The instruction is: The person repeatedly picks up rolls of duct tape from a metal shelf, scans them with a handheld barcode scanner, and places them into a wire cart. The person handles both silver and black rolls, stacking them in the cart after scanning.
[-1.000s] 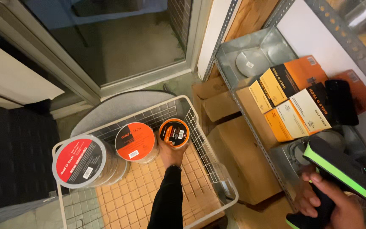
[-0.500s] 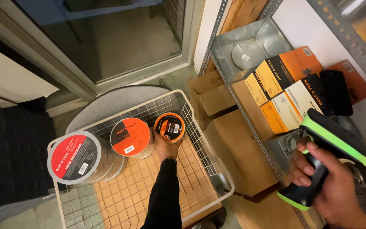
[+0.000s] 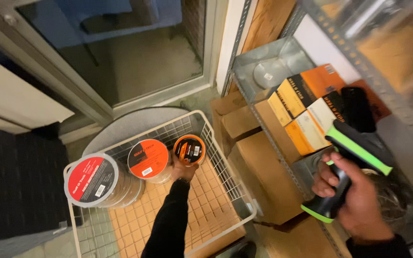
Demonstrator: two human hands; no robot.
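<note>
White wire forms a basket (image 3: 225,184) on the floor, seen from above by the person's head camera. Three rolls of tape stand on edge in a row along its far side. The smallest, an orange-and-black roll (image 3: 189,149), sits at the right end. The person's left hand (image 3: 181,168), at the end of a black sleeve (image 3: 168,224), is closed around the lower edge of this small roll — the fingers are mostly hidden behind it. Just beside it to the left is a medium roll with an orange face (image 3: 148,159), and further left a large roll with a red-and-black face (image 3: 92,179), which leans against the basket's left corner. Orange tile floor (image 3: 178,210) shows through the wire bottom.

To the right, the right hand (image 3: 347,193) grips a black handheld scanner with bright green trim (image 3: 350,169) — fingers wrapped firmly round its handle, the head pointing up and left towards a metal shelf (image 3: 264,67). On that shelf lie flat boxes in orange, yellow and black (image 3: 307,102), packed side by side. Below the shelf stand plain brown cardboard boxes (image 3: 259,167) on the floor, near the basket's right side. A glass door (image 3: 135,52) and a dark mat (image 3: 22,181) fill the upper left.
</note>
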